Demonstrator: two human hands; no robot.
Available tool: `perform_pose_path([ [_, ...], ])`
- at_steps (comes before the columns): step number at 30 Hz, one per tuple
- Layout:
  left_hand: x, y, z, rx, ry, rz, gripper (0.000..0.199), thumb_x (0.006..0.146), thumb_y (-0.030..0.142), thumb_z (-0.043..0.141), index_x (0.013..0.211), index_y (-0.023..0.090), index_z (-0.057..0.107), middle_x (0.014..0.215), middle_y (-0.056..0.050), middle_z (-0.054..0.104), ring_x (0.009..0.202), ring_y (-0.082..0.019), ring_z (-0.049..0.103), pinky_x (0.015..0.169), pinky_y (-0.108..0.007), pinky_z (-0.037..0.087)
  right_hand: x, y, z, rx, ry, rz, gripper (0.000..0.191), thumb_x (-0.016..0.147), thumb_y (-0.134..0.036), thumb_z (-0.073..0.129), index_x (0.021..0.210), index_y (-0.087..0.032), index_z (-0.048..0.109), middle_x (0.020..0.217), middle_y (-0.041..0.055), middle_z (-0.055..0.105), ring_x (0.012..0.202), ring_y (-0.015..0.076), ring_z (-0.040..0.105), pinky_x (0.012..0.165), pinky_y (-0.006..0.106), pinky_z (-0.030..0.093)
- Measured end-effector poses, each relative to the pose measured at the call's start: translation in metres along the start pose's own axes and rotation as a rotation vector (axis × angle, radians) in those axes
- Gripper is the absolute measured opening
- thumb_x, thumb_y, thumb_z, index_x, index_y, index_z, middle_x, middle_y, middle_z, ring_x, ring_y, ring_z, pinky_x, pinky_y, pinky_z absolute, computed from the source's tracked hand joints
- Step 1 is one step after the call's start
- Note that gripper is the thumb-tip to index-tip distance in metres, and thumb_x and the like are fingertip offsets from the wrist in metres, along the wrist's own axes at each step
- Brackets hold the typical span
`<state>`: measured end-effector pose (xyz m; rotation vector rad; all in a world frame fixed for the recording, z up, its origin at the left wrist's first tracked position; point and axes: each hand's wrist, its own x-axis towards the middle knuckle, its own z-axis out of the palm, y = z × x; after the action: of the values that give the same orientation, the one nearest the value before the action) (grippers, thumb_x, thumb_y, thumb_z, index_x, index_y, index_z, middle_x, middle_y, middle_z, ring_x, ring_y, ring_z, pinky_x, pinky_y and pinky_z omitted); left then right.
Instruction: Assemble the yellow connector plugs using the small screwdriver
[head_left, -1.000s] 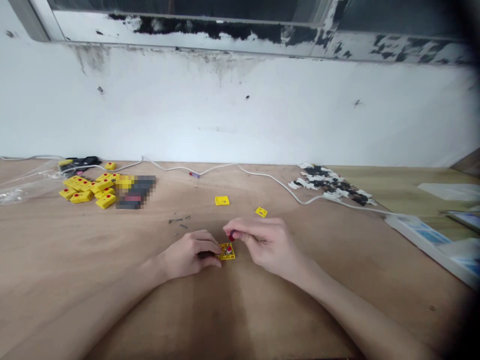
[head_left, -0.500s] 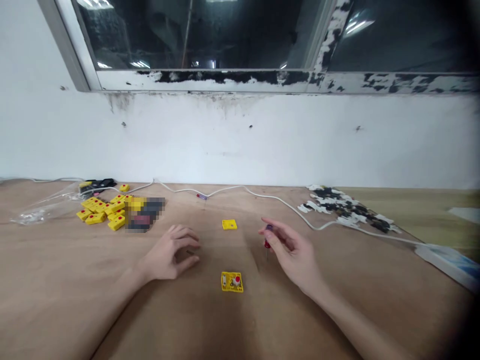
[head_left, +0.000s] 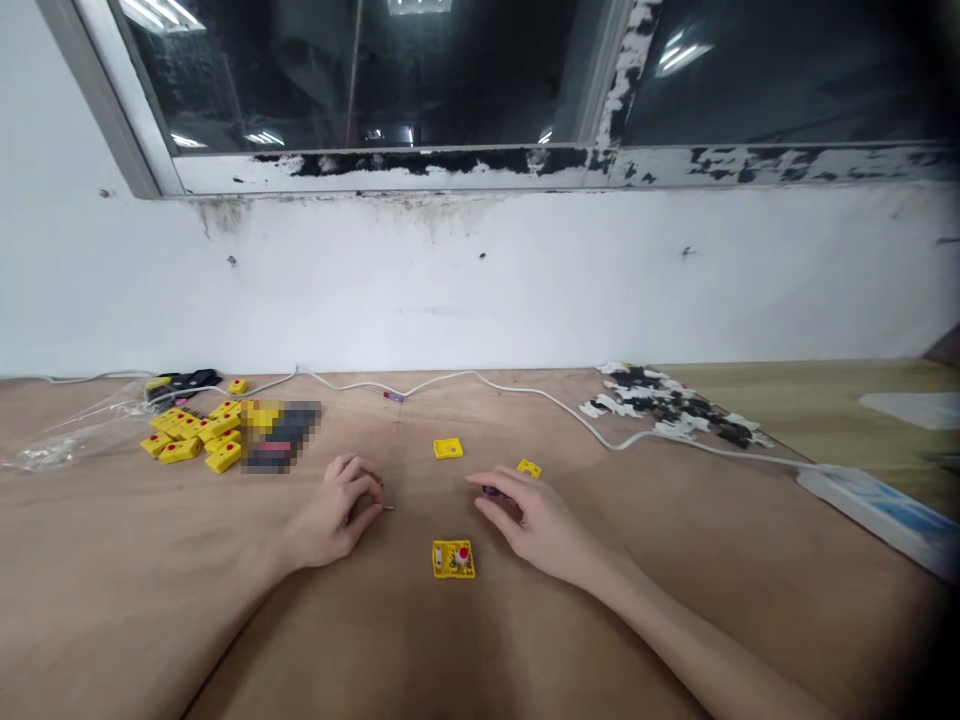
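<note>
My left hand (head_left: 349, 508) rests low over the table, its thumb and fingertips closed on a thin metal piece (head_left: 388, 508) too small to name. To its right lies an opened yellow casing half (head_left: 453, 560) with a red button and small parts inside. My right hand (head_left: 536, 520) is curled just above and right of that casing. Between its thumb and index finger shows the purple handle end of a screwdriver (head_left: 491, 491); the rest is hidden by the hand. A flat yellow cover (head_left: 448, 449) lies farther back, and another yellow piece (head_left: 529, 468) sits just behind my right hand.
At left are several yellow casings with red buttons (head_left: 180, 425), a blurred-out patch (head_left: 277, 437) and a plastic bag (head_left: 75, 440). A white cable (head_left: 555, 395) crosses the back to a white power strip (head_left: 874, 515). Black and white pieces (head_left: 675, 405) are heaped back right.
My right hand has moved left, and the screwdriver that pointed down now lies mostly hidden in it. The yellow piece behind it has come into view. My left fingers have drawn closer together.
</note>
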<state>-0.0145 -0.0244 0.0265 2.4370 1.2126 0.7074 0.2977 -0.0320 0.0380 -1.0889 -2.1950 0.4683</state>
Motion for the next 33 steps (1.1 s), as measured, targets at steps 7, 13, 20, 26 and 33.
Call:
perform_pose_path([
  [7,0.003,0.061,0.042,-0.465,0.137,-0.124,0.026,0.098,0.044,0.048,0.092,0.022,0.06,0.115,-0.008,0.055,0.116,-0.023,0.048,0.106,-0.042,0.038,-0.004,-0.016,0.023,0.232,0.027,-0.125,0.027,0.095,-0.031,0.062,0.12,-0.028,0.071,0.088,0.0019,0.064,0.07,0.0115,0.058,0.067,0.025,0.048],
  [13,0.001,0.08,0.059,-0.573,0.173,-0.149,0.024,0.097,0.044,0.053,0.096,0.022,0.062,0.108,-0.007,0.058,0.108,-0.021,0.052,0.098,-0.038,0.045,-0.007,-0.029,0.034,0.419,0.096,-0.188,0.016,0.095,-0.026,0.061,0.099,-0.023,0.076,0.089,0.004,0.066,0.074,0.0123,0.062,0.067,0.024,0.05],
  [20,-0.002,0.069,0.049,-0.209,0.042,0.019,0.057,0.084,0.033,0.07,0.135,0.028,0.046,0.12,-0.008,0.063,0.111,-0.025,0.056,0.1,-0.043,0.043,-0.003,0.0,0.005,0.175,0.006,0.027,0.022,0.099,-0.023,0.049,0.105,-0.022,0.07,0.085,0.0031,0.073,0.08,0.0171,0.068,0.075,0.029,0.05],
  [26,0.002,0.054,0.038,-0.037,-0.024,0.014,0.043,0.085,0.028,0.067,0.127,0.026,0.055,0.113,-0.005,0.068,0.106,-0.024,0.061,0.1,-0.044,0.041,-0.004,0.016,-0.003,0.065,-0.147,0.086,0.025,0.093,-0.018,0.054,0.114,-0.021,0.067,0.084,0.0024,0.076,0.077,0.0176,0.069,0.075,0.03,0.049],
  [33,0.001,0.039,0.032,-0.097,-0.007,0.011,0.036,0.086,0.031,0.067,0.12,0.026,0.059,0.117,-0.005,0.068,0.108,-0.024,0.061,0.098,-0.04,0.044,-0.005,-0.002,0.016,0.144,-0.11,-0.032,0.017,0.093,-0.026,0.06,0.094,-0.022,0.077,0.09,0.0043,0.075,0.078,0.0166,0.068,0.069,0.028,0.049],
])
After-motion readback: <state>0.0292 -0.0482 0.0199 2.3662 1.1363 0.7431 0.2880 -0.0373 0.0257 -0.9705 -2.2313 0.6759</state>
